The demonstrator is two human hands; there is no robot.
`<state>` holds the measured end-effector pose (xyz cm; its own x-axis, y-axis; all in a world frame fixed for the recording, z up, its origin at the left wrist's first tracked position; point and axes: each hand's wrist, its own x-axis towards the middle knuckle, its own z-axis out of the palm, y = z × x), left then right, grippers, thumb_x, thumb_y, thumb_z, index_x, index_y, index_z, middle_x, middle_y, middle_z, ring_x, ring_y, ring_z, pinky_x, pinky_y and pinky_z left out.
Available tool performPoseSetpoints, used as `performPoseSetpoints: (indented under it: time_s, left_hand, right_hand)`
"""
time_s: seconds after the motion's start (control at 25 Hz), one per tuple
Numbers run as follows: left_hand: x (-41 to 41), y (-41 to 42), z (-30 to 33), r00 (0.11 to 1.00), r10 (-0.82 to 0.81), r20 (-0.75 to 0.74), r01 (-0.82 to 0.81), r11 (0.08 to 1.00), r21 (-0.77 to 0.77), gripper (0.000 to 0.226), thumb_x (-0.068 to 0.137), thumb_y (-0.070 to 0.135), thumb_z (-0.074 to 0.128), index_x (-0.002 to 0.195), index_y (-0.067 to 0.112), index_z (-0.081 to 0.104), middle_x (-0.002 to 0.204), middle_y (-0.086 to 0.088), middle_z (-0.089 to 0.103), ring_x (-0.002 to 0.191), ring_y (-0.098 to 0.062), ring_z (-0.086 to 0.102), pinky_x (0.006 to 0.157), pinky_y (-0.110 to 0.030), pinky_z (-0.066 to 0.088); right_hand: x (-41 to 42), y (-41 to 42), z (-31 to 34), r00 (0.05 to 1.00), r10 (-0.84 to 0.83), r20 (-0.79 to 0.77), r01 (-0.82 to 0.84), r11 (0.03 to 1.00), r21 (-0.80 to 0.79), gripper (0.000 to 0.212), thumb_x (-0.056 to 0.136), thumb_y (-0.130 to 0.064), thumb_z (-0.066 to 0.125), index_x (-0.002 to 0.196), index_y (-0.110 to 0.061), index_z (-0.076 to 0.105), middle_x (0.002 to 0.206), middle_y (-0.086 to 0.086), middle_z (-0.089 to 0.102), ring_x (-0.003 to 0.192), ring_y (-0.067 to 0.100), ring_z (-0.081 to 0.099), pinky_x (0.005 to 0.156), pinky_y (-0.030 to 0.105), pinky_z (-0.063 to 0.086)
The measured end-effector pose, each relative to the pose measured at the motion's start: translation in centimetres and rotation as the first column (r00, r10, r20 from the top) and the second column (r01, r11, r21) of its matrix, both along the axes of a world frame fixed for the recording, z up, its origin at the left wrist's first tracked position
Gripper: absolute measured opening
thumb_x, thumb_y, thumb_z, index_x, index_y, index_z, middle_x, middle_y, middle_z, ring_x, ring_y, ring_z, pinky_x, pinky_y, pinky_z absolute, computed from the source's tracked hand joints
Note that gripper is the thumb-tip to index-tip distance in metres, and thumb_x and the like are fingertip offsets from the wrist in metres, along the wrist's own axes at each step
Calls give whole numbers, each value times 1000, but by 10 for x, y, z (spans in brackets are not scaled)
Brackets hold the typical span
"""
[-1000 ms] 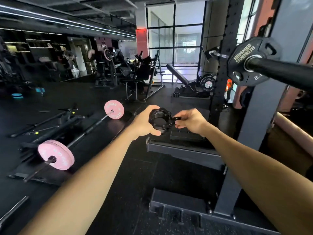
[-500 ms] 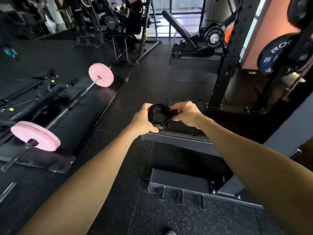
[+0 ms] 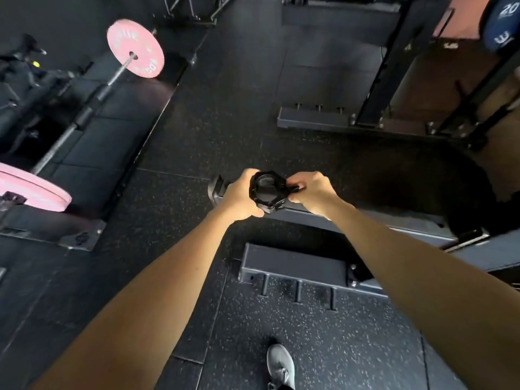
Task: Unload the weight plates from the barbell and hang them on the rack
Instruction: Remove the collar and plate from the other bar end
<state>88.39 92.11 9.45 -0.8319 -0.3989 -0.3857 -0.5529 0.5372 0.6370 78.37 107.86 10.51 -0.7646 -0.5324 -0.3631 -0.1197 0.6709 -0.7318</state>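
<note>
A black barbell collar [image 3: 267,191] is held in front of me between both hands, above the dark gym floor. My left hand [image 3: 239,197] grips its left side with curled fingers. My right hand [image 3: 312,192] pinches the collar's lever on the right. The rack's black upright [image 3: 394,60] rises at the upper right, and a blue 20 plate [image 3: 502,22] hangs at the top right corner. The barbell I was unloading is out of view.
A second barbell [image 3: 84,114] with pink plates [image 3: 135,47] lies on a platform at the left. The rack's grey base beams [image 3: 292,267] with short pegs cross the floor just ahead. My grey shoe [image 3: 280,365] shows at the bottom.
My view has tipped down from the loaded bar and rack to the floor. Both hands still hold the collar in front of me, a little lower.
</note>
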Motion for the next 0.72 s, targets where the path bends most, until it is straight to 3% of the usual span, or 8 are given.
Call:
performPoseSetpoints:
  time_s: [0.16, 0.28, 0.36, 0.52, 0.72]
  left_hand:
    - [-15, -5, -21, 997, -27, 78, 31, 998, -53, 92, 75, 6, 78, 145, 31, 24, 130, -10, 55, 106, -26, 56, 86, -38, 51]
    - [-20, -10, -30, 996, -35, 77, 41, 996, -80, 95, 76, 8, 78, 149, 32, 21, 135, -10, 51, 115, -28, 53, 87, -34, 47]
    - [-20, -12, -33, 995, -28, 93, 36, 996, -78, 100, 76, 10, 79, 152, 32, 18, 143, -11, 45, 123, -29, 50, 90, -31, 45]
    - [-9, -2, -16, 999, 8, 45, -7, 1000, -23, 118, 68, 9, 86, 153, 38, 8, 157, -3, 28, 138, -29, 39, 108, -50, 39]
    - [27, 8, 30, 994, 57, -90, -67, 991, -114, 97, 62, 46, 80, 144, 39, 28, 152, 3, 34, 139, -25, 34, 113, -53, 29]
  right_hand:
    - [-11, -9, -26, 1000, -25, 18, 25, 1000, 5, 39, 81, 5, 65, 113, -17, 69, 102, 6, 68, 83, 18, 61, 70, 29, 53]
    - [-14, -11, -33, 999, -30, 22, 30, 999, 23, 36, 83, 3, 61, 112, -18, 68, 97, 7, 67, 73, 18, 59, 66, 33, 55]
    - [-16, -13, -36, 999, -17, 47, 15, 999, 45, 40, 84, 4, 60, 116, -19, 66, 98, 6, 67, 80, 22, 64, 73, 34, 58]
    - [-11, -9, -26, 999, -14, -39, 18, 995, 95, 63, 82, 6, 51, 134, -29, 51, 126, 5, 60, 88, 24, 65, 76, 41, 60]
    - [16, 7, 26, 980, 11, -200, 3, 998, 70, 60, 82, -17, 56, 138, -33, 45, 135, 3, 52, 99, 29, 63, 88, 45, 53]
